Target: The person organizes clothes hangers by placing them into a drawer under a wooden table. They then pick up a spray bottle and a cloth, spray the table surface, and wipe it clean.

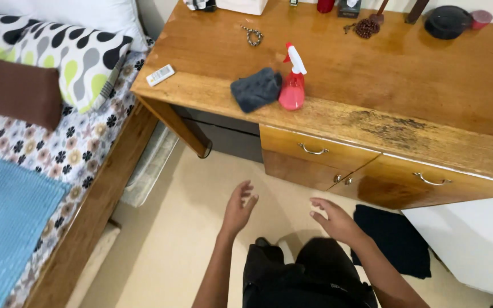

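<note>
Red spray bottle [293,85] stands upright on the wooden desk [429,74], up ahead of both hands, nozzle pointing left. A dark cloth [256,89] touches its left side. The left hand [239,209] is nearer. The right hand [333,220] hangs lower. Both are spread and hold nothing.

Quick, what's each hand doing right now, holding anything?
Left hand: open, empty, in the air.
Right hand: open, empty, in the air.

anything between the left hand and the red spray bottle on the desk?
In the head view, bare beige floor, then the desk's front edge, separate the left hand from the red spray bottle. A dark folded cloth touches the bottle's left side.
</note>
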